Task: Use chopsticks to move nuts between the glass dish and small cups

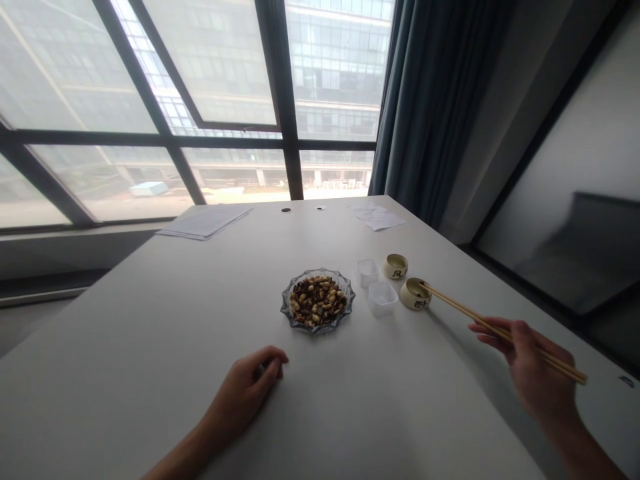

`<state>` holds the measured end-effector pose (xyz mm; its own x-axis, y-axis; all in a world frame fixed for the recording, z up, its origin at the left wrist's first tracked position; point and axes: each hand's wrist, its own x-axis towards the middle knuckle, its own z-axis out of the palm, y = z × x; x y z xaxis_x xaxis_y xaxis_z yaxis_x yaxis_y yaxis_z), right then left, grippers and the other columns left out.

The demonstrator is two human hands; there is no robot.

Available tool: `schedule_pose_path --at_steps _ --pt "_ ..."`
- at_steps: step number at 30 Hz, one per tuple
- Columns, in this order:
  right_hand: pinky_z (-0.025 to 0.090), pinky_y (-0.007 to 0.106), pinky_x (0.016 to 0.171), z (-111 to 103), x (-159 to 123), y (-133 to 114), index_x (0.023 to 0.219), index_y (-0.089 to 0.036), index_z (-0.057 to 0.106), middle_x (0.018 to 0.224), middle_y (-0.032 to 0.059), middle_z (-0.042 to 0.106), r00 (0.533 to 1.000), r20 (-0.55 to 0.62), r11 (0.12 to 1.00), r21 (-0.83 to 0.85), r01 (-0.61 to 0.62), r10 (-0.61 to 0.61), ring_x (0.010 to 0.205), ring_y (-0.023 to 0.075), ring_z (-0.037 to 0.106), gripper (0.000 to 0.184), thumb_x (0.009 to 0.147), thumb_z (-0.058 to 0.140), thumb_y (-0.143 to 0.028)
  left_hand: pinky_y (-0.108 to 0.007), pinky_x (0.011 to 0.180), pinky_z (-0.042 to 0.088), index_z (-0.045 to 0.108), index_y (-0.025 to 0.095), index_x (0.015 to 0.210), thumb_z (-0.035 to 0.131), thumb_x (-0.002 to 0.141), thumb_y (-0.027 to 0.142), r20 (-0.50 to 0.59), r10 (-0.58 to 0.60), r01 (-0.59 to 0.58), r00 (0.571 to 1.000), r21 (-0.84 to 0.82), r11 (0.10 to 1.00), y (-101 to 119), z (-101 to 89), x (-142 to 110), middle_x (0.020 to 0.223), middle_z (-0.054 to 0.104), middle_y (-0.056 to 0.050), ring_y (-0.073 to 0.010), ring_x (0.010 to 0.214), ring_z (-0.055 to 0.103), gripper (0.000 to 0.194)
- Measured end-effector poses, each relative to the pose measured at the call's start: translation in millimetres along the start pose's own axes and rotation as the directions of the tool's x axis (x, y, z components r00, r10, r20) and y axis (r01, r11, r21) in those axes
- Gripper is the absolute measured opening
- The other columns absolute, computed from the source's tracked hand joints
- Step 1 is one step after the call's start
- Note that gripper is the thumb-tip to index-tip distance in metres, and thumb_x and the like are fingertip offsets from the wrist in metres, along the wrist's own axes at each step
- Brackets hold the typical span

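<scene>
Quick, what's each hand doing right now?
Left hand: loosely closed, resting on the smooth white table, holding nothing visible.
Right hand: holding slender light-brown wooden chopsticks, tips at a small round cream bowl with dark markings.

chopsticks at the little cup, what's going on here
A person's right hand holds wooden chopsticks, tips at the mouth of the nearer cream cup. The loosely curled left hand rests on the white table, near a glass bowl of what look like nuts and seeds. Two clear containers stand between bowl and cup.
</scene>
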<state>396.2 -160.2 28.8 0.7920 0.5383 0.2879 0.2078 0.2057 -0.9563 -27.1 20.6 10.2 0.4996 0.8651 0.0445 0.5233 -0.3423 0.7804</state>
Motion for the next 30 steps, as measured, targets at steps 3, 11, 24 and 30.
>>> schedule_pose_path --at_steps 3,11,24,30 --pt "0.067 0.032 0.072 0.4 0.2 0.6 0.094 -0.012 0.076 0.085 0.0127 0.079 0.999 0.016 0.999 0.0 -0.037 0.037 0.077 0.0251 0.079 0.036 0.093 0.066 -0.046 -0.025 0.064 0.046 0.07 0.02 0.089 0.047 0.093 0.045 -0.004 -0.002 0.002 1.0 0.002 1.0 0.4 0.2 0.0 0.07 0.068 0.0 -0.0193 0.066 0.062 0.034" --pt "0.066 0.031 0.074 -0.9 1.0 2.5 0.096 -0.01 0.075 0.087 0.0131 0.078 0.999 0.024 0.999 0.008 -0.031 0.031 0.08 0.0249 0.079 0.037 0.093 0.067 -0.046 -0.024 0.063 0.046 0.07 0.019 0.09 0.048 0.094 0.045 -0.004 0.003 -0.003 1.0 0.009 1.0 -2.3 0.1 1.0 0.07 0.068 0.0 -0.0189 0.065 0.062 0.035" --pt "0.067 0.036 0.072 4.5 -5.9 -1.9 0.097 -0.014 0.076 0.089 0.0123 0.079 0.994 0.105 0.999 0.034 0.021 -0.024 0.082 0.0271 0.078 0.032 0.094 0.064 -0.044 -0.025 0.062 0.047 0.072 0.02 0.087 0.051 0.091 0.044 -0.029 0.006 -0.007 1.0 -0.029 1.0 -1.1 1.5 0.4 0.069 0.069 0.0 -0.0189 0.064 0.062 0.032" --pt "0.067 0.038 0.069 41.8 -18.2 -31.9 0.095 -0.017 0.078 0.093 0.0122 0.078 0.958 0.263 0.994 0.031 0.108 -0.113 0.082 0.0275 0.078 0.032 0.096 0.062 -0.044 -0.025 0.062 0.046 0.071 0.019 0.087 0.049 0.091 0.043 -0.032 -0.005 0.004 0.999 -0.022 1.0 3.1 1.8 -0.5 0.068 0.069 -0.001 -0.019 0.063 0.061 0.033"
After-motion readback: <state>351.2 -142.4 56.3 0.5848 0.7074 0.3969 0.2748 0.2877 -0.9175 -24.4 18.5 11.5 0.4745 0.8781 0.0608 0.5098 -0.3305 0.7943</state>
